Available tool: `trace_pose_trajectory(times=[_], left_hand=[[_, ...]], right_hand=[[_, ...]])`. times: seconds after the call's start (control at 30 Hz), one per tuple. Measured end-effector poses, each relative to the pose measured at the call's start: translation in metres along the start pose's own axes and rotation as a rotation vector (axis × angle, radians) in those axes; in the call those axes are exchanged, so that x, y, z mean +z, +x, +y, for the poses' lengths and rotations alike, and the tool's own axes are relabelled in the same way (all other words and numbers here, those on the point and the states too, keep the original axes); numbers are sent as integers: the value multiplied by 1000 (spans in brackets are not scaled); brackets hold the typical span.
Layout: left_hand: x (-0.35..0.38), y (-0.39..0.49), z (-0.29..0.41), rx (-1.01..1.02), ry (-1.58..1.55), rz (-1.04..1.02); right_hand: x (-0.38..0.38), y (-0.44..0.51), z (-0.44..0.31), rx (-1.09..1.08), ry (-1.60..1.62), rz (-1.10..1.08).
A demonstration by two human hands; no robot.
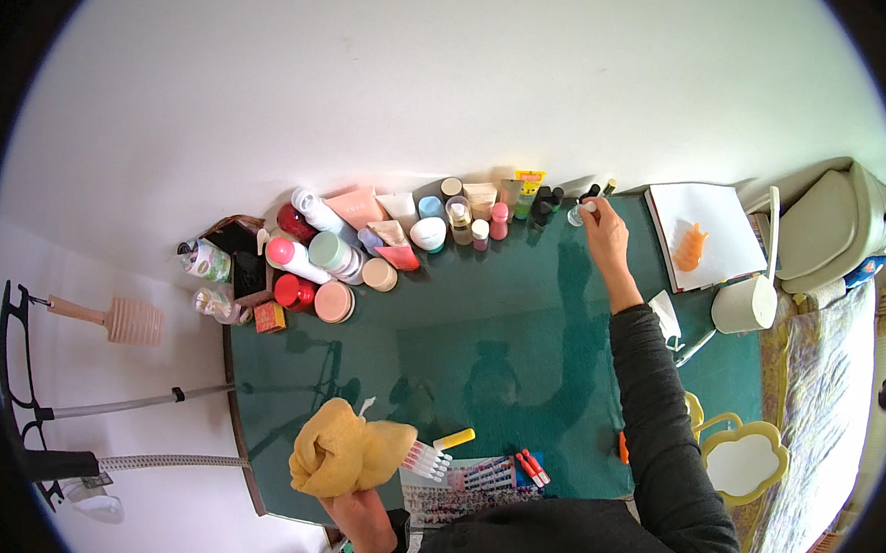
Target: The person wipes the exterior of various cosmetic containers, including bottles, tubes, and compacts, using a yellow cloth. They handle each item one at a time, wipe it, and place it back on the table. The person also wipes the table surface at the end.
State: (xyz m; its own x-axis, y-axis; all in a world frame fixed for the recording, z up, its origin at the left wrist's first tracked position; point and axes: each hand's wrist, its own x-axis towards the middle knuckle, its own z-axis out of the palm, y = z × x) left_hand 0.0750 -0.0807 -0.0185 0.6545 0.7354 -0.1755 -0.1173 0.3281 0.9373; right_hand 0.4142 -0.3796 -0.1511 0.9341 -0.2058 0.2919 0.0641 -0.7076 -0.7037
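My left hand [359, 516] holds a bunched yellow cloth [351, 452] above the near left of the green tabletop [448, 329]. At the table's back edge, my right hand [603, 228] has its fingers closed on the white cap of a small clear bottle [575, 216]. Dark small bottles [548, 199] stand left of it, and a black-capped item [594, 190] is just behind. Beside the cloth lie several white-tipped tubes [426, 459], a yellow tube [454, 438] and red tubes [533, 467]. A printed group photo [469, 488] lies near my body, partly hidden by my clothing.
Jars, tubes and pump bottles crowd the back left, including a red jar [294, 292] and a pink-lidded jar [334, 301]. At right are a white pad [705, 230] with an orange claw clip [692, 247], a white lamp [744, 303] and a yellow-framed mirror [741, 463].
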Motion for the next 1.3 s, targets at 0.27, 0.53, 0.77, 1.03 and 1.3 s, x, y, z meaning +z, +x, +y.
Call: trace_pose_trajectory(times=[0.27,0.53,0.77,1.03,1.3], left_hand=[[3,3,-1,-31,-10,5],[-2,4,3,-19,-19,-3],[-5,-2,11,36,13,-36],[-12,-4,10,21,-59,50],[-16,-11,22,129,-185,-72]], right_hand=[[18,20,-4,-28,-124,-10],[10,29,-2,-180,-162,-11],[17,41,2,-234,-175,56],[-5,29,-24,-88,-198,-21],[-83,-89,-123,-215,211,-151]])
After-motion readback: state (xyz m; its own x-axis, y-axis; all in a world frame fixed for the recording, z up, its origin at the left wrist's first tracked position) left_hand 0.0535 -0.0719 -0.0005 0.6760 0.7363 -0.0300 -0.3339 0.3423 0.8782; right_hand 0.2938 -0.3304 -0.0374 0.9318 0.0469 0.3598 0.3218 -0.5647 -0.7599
